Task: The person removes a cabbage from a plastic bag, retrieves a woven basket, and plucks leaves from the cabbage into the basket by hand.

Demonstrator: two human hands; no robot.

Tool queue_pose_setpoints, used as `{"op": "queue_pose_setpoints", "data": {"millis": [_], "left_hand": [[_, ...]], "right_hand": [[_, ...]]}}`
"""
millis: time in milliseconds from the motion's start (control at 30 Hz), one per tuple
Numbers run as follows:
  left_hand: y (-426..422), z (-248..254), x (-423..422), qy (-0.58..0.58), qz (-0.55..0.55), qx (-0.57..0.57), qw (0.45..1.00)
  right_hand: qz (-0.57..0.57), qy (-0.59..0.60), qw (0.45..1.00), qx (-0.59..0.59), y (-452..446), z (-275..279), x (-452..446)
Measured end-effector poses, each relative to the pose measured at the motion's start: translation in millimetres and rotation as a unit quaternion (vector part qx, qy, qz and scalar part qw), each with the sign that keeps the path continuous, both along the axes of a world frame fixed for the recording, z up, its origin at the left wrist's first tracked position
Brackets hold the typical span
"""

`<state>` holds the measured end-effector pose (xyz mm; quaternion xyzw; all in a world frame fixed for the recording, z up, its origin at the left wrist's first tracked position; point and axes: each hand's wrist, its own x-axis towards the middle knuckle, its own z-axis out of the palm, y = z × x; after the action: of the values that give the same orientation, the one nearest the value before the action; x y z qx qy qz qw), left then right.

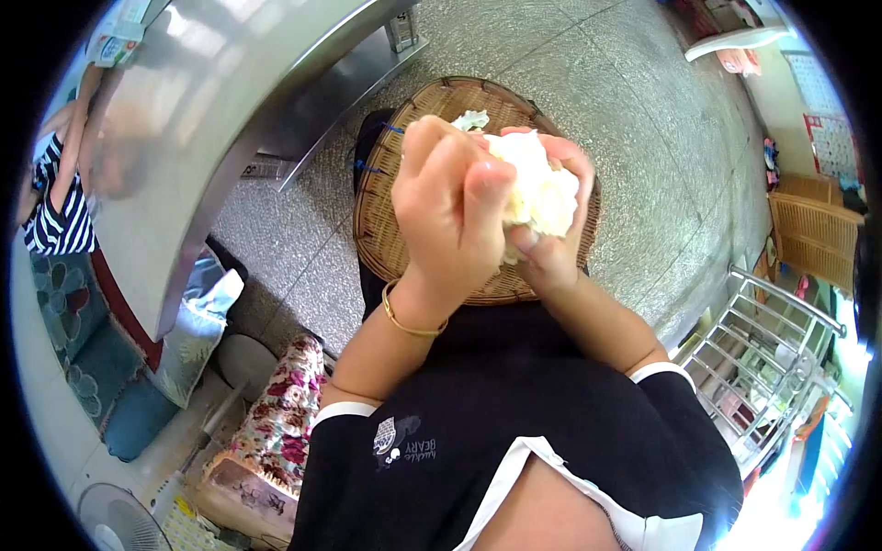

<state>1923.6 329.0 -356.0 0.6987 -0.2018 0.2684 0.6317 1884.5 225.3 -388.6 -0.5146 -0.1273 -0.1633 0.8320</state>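
A whitish-yellow cauliflower head (540, 188) is held up between my two hands, above a round woven basket (386, 225). My right hand (562, 248) wraps round its right side, with the thumb pressed against the lower edge. My left hand (450, 188), below which a gold bracelet (404, 321) circles the wrist, is closed against the left side of the head. Its fingertips are partly hidden. Just beyond its knuckles shows a small pale green piece (471, 120); I cannot tell whether it is held or lies on the basket.
A shiny table (216, 101) stands at the left, and a person in a striped top (64, 197) is beyond it. Floral fabric (280, 413) covers something low at the lower left. To the right are a metal rack (763, 349) and a wooden cabinet (813, 230).
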Motion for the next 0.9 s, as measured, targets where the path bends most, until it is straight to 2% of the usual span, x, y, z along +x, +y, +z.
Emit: {"op": "queue_pose_setpoints", "data": {"millis": [67, 133, 200, 267, 400, 600, 667, 700, 733, 800, 833, 867, 900], "left_hand": [[-5.7, -8.6, 5.3, 0.037, -0.001, -0.021, 0.999], [-8.3, -18.7, 8.3, 0.195, -0.023, -0.076, 0.978], [-10.9, -29.4, 12.3, 0.193, -0.021, -0.080, 0.978], [-13.7, -29.5, 9.9, 0.300, -0.030, -0.136, 0.944], [-18.4, -33.4, 19.6, 0.288, 0.003, -0.180, 0.940], [-15.1, -36.0, 21.7, 0.294, 0.019, -0.137, 0.946], [-15.6, -32.3, 13.4, 0.303, 0.024, -0.179, 0.936], [-12.2, -34.8, 7.0, 0.300, 0.050, -0.144, 0.942], [-10.2, -33.7, -3.4, 0.337, 0.044, -0.184, 0.922], [0.2, -36.6, -18.2, 0.257, -0.018, -0.194, 0.947], [4.3, -36.3, -23.4, 0.253, -0.012, -0.197, 0.947], [7.9, -36.0, -28.2, 0.322, -0.046, -0.288, 0.901], [10.8, -36.5, -31.0, 0.384, -0.080, -0.375, 0.840]], "right_hand": [[-0.021, 0.155, 0.987, 0.049, 3.1, 6.4, -5.0], [-0.039, 0.186, 0.979, 0.071, 5.9, 2.1, -6.3], [-0.067, 0.268, 0.957, 0.087, 8.3, 0.2, -6.2], [-0.078, 0.278, 0.953, 0.087, 9.7, 1.7, -4.7], [-0.099, 0.287, 0.950, 0.075, 11.6, -0.8, 5.1], [-0.116, 0.275, 0.952, 0.061, 13.5, -3.2, 12.2], [-0.094, 0.298, 0.949, 0.044, 7.5, -1.1, 5.1], [-0.058, 0.293, 0.953, 0.051, 4.1, -6.0, 1.7], [-0.022, 0.286, 0.956, 0.058, -0.4, -10.9, -1.0], [0.019, 0.275, 0.961, 0.024, -10.3, -14.5, -8.3], [0.040, 0.258, 0.961, 0.094, -12.3, -12.5, -10.0], [0.060, 0.242, 0.955, 0.163, -15.4, -12.5, -10.3], [0.061, 0.236, 0.957, 0.157, -19.0, -20.1, -9.5]]}}
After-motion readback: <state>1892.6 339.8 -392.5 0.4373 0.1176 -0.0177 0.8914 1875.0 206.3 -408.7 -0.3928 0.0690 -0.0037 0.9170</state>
